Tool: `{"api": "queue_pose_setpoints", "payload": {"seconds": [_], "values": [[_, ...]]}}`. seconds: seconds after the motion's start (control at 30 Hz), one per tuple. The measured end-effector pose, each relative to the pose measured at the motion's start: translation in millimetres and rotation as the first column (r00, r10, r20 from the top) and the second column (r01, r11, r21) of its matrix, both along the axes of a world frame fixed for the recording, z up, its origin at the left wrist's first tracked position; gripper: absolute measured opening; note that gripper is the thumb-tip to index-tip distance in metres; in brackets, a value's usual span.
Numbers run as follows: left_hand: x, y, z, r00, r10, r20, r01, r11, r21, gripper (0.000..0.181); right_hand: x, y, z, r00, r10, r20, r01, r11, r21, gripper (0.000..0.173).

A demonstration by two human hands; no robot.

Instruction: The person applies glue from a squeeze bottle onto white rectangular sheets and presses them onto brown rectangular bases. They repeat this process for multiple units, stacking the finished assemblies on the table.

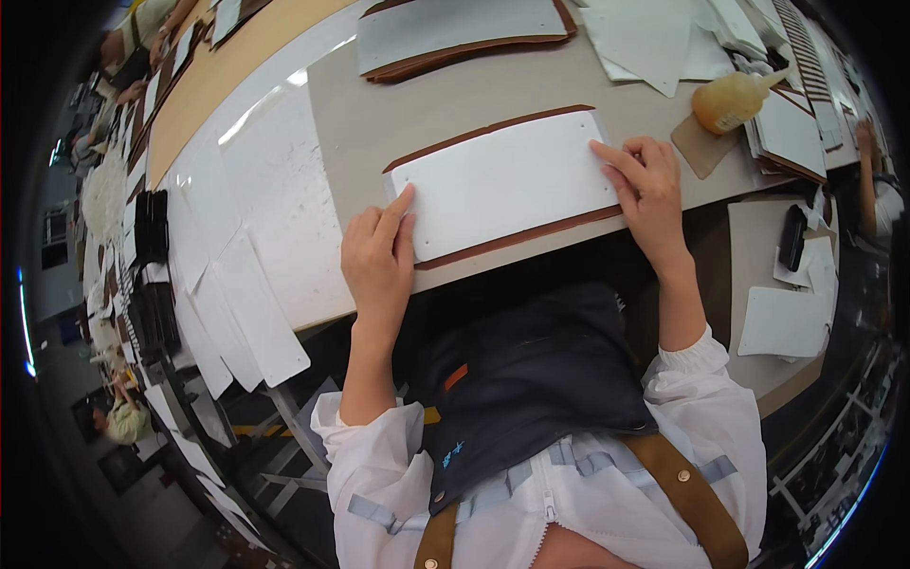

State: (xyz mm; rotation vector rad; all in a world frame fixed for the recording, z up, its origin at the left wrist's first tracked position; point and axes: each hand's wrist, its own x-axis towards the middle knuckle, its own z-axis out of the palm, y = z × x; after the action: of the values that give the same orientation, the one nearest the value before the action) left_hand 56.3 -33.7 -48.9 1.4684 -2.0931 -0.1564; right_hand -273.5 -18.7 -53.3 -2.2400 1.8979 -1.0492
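A white rectangular sheet (508, 188) with rounded corners and small holes near its corners lies on a slightly larger brown piece (522, 237), whose edges show along both long sides. My left hand (380, 245) rests at the sheet's left end, index finger on its upper left corner and thumb by the side. At the right end, my right hand (647, 185) touches the sheet with index finger and thumb. The brown piece's material cannot be told for certain.
Beyond lies a stack of brown and white pieces (466, 32). A yellowish squeeze bottle (726, 102) stands on a small brown pad (700, 148) at right. White sheets (263, 313) overhang the table's edge at left. Other people work at the far left and right.
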Motion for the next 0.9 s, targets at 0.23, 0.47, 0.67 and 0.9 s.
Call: {"api": "queue_pose_setpoints", "payload": {"seconds": [0.23,0.47,0.67,0.9], "values": [[9.6,10.6,4.8,0.996,-0.058,-0.070,0.066,0.991,0.115,0.040,12.0,6.6,0.0,0.997,-0.082,0.016,0.082,0.996,-0.021,0.025],[-1.6,15.0,21.2,0.987,-0.056,0.148,0.054,0.998,0.014,0.049,24.9,7.1,1.7,0.985,-0.129,-0.118,0.128,0.992,-0.017,0.032],[-57.0,-2.4,-6.8,0.983,-0.181,0.009,0.180,0.981,0.067,0.052,98.2,-15.2,3.7,0.964,0.264,-0.024,-0.263,0.964,0.030,0.049],[-49.4,-7.4,-7.0,0.952,-0.125,0.279,0.095,0.988,0.118,0.062,93.9,-16.9,-0.2,0.932,0.271,-0.241,-0.237,0.958,0.162,0.065]]}}
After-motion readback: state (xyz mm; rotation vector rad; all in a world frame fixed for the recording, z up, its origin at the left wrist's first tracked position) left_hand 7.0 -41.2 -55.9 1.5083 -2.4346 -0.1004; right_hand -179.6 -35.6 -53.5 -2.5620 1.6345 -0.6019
